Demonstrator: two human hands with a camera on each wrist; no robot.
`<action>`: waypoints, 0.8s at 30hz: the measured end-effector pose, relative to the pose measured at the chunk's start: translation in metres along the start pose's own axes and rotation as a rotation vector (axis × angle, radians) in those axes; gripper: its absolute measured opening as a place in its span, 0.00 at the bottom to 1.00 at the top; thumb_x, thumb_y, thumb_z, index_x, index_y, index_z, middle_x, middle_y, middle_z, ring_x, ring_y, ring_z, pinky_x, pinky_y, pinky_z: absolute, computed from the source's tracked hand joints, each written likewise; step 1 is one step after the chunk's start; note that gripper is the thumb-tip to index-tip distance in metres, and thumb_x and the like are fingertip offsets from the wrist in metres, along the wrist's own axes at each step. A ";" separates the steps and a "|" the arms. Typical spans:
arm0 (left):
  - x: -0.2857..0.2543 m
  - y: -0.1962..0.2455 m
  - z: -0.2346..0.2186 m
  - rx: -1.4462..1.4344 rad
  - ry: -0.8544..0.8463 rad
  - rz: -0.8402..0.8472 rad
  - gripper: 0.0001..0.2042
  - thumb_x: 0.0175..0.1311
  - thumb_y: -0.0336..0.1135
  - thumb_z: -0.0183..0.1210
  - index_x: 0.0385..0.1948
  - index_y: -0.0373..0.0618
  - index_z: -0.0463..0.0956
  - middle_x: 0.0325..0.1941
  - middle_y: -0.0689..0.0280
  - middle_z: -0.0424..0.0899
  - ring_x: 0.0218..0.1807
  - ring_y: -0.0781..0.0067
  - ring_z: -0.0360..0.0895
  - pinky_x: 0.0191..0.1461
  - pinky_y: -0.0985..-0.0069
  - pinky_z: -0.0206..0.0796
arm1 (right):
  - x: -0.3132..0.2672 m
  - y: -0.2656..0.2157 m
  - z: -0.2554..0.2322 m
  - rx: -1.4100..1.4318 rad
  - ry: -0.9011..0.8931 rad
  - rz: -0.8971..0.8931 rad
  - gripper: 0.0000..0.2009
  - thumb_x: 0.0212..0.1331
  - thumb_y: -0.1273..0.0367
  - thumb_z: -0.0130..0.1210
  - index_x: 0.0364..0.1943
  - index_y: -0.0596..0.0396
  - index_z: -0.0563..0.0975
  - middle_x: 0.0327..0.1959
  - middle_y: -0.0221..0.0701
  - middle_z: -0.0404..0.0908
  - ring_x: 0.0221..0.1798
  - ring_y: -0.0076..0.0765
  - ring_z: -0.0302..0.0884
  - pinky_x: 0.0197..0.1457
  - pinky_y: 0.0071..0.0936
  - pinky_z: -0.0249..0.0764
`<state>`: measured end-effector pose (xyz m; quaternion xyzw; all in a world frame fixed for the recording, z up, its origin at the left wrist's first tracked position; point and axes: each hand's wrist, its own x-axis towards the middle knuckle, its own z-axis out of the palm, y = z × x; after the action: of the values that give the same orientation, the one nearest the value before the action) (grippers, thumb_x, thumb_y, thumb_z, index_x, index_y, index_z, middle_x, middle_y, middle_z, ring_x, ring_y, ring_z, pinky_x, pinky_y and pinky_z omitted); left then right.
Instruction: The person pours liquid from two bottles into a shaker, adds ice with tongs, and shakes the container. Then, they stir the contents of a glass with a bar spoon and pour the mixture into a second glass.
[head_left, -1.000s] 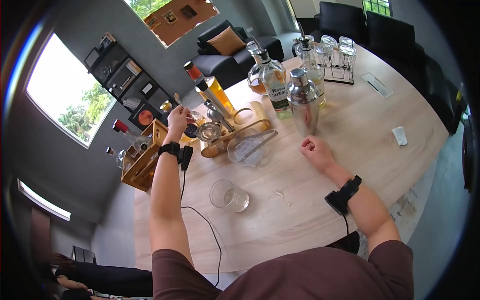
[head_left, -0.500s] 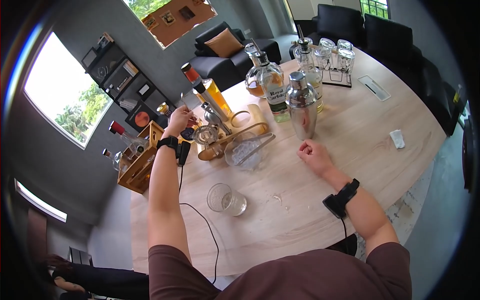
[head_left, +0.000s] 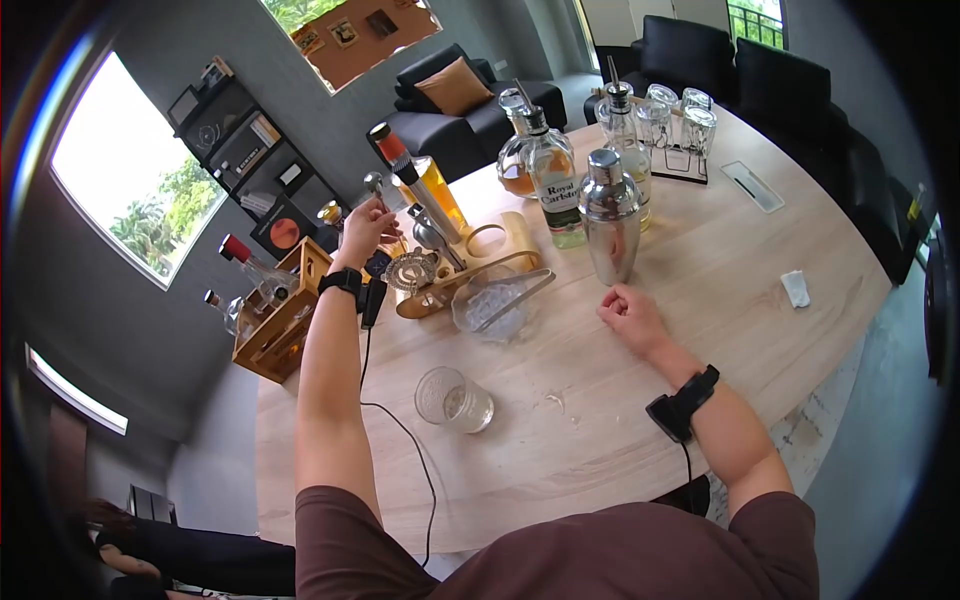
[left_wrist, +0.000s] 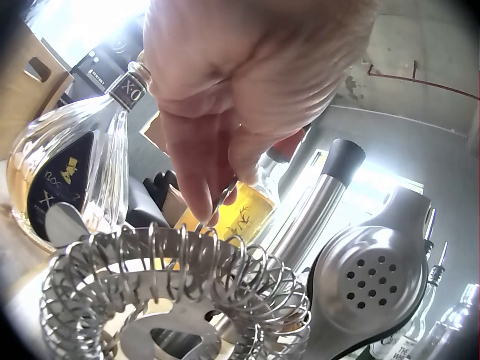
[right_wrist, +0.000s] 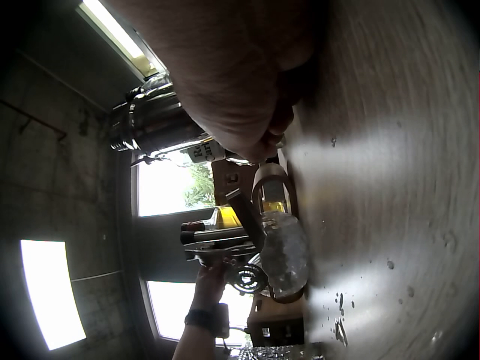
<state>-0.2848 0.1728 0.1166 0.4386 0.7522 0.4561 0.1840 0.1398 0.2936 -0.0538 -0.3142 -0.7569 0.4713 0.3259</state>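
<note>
My left hand [head_left: 367,238] is over the back left of a wooden bar-tool stand [head_left: 437,301]. Thumb and fingers pinch the twisted metal stem of a bar spoon [left_wrist: 224,196], its rounded end [head_left: 373,182] showing above the hand. A coiled strainer [head_left: 412,271] is just in front, hiding the stem's lower part in the left wrist view. Beside it stand a perforated metal squeezer [left_wrist: 371,277] and a steel muddler [left_wrist: 309,214]. My right hand [head_left: 634,318] rests on the table with loosely curled fingers, holding nothing, just in front of a steel shaker [head_left: 611,232].
A glass bowl of ice [head_left: 490,315] with tongs [head_left: 514,300] sits mid-table. Nearer me stands a drinking glass [head_left: 453,402]. Bottles with pourers [head_left: 558,185] and a rack of glasses [head_left: 690,130] are farther back. A wooden crate with bottles [head_left: 272,340] is at left.
The bar spoon has turned and tilted in my left fingers, its rounded end now showing above the hand. My right hand has stayed beside the shaker.
</note>
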 end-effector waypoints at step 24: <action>-0.017 -0.013 -0.004 0.020 0.031 -0.031 0.02 0.67 0.27 0.53 0.36 0.39 0.70 0.31 0.61 0.83 0.33 0.70 0.85 0.34 0.80 0.77 | -0.003 -0.006 -0.001 0.062 -0.066 0.077 0.06 0.54 0.71 0.61 0.31 0.59 0.76 0.19 0.22 0.74 0.23 0.16 0.68 0.28 0.19 0.66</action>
<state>-0.2848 0.1538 0.1055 0.4217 0.7663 0.4521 0.1750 0.1416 0.2903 -0.0487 -0.3174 -0.7395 0.5168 0.2921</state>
